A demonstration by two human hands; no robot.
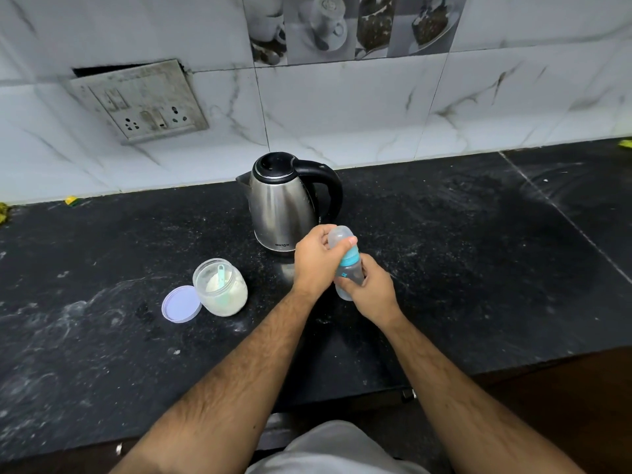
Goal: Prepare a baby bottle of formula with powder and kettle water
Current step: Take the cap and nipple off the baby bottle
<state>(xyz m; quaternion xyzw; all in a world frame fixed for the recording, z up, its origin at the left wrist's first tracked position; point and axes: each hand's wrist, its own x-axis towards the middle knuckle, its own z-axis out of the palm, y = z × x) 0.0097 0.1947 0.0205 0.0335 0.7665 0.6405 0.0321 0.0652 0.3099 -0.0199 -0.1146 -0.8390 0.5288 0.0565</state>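
A baby bottle (349,271) with a teal collar and a clear cap (339,236) is tilted above the black counter (478,268). My right hand (372,295) grips the bottle's body from below. My left hand (316,260) curls round the cap at the top. A steel kettle (282,206) with a black handle and closed lid stands just behind the hands. To the left sits an open jar of white powder (222,289) with a teal scoop (221,274) inside. Its lilac lid (180,304) lies flat beside it.
A tiled wall with a grimy socket plate (140,100) rises behind the counter. The counter's front edge (342,401) runs near my body. Small yellow scraps (71,200) lie at the counter's back left.
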